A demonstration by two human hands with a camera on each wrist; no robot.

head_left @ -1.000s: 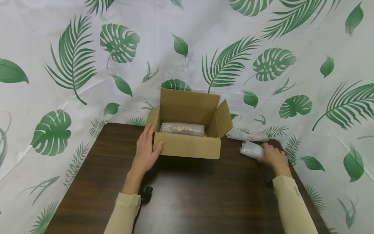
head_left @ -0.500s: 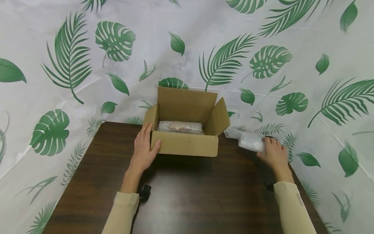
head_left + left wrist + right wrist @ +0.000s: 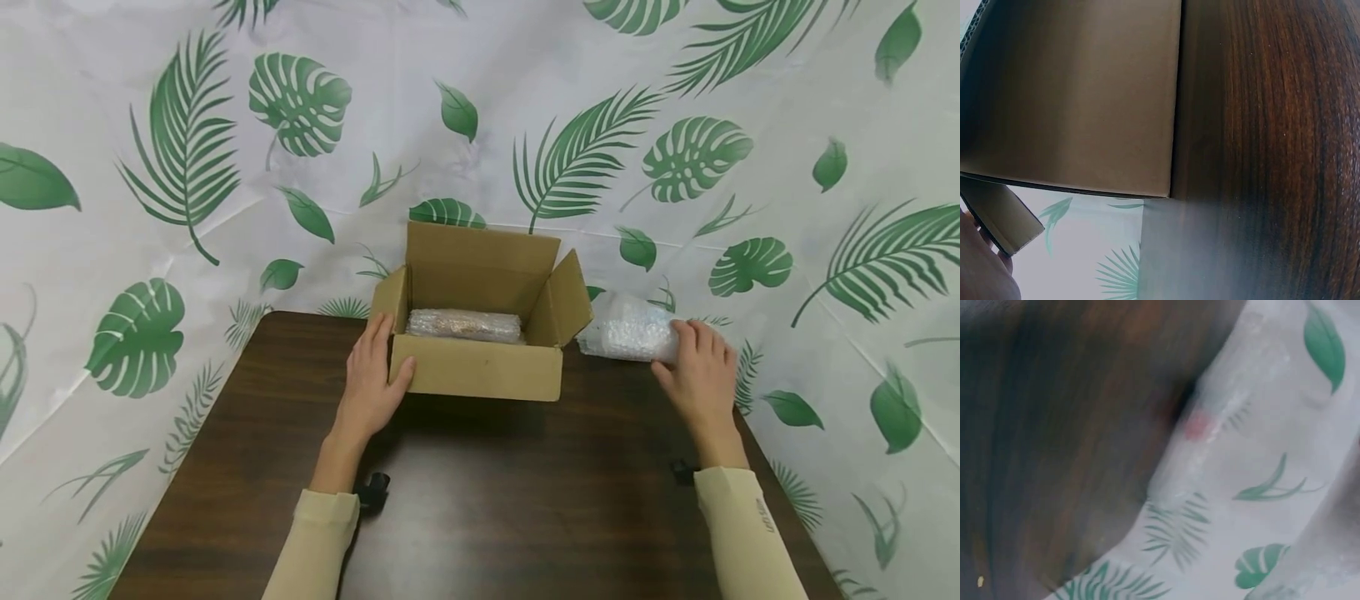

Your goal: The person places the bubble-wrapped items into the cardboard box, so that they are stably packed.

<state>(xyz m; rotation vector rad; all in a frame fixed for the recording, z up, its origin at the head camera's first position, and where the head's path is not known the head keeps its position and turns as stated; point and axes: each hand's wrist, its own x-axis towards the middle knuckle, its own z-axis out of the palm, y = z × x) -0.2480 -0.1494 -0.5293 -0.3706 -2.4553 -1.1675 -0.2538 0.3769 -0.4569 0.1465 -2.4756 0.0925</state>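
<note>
An open cardboard box (image 3: 480, 371) stands near the back of the table, with a bubble-wrapped bundle (image 3: 465, 325) lying inside it. My left hand (image 3: 367, 387) holds the box's left front corner, fingers along the left flap (image 3: 1007, 215) and thumb on the front wall. To the right of the box, my right hand (image 3: 701, 379) grips one end of another bubble-wrapped bundle (image 3: 633, 329), raised over the back right of the table. In the right wrist view a further bubble-wrapped bundle (image 3: 1197, 440) with a red spot lies along the table edge. The wrapped contents are hidden.
The dark wood table (image 3: 480, 500) ends at a white sheet printed with green leaves (image 3: 480, 167), close behind the box and the bundles. The box's right flap (image 3: 573, 300) leans outward towards the held bundle. A small black device (image 3: 372, 493) sits at the left wrist.
My right hand has lifted the bubble-wrapped bundle from the table's right side and moved it up and left, over the one lying behind. My left hand has stayed on the box.
</note>
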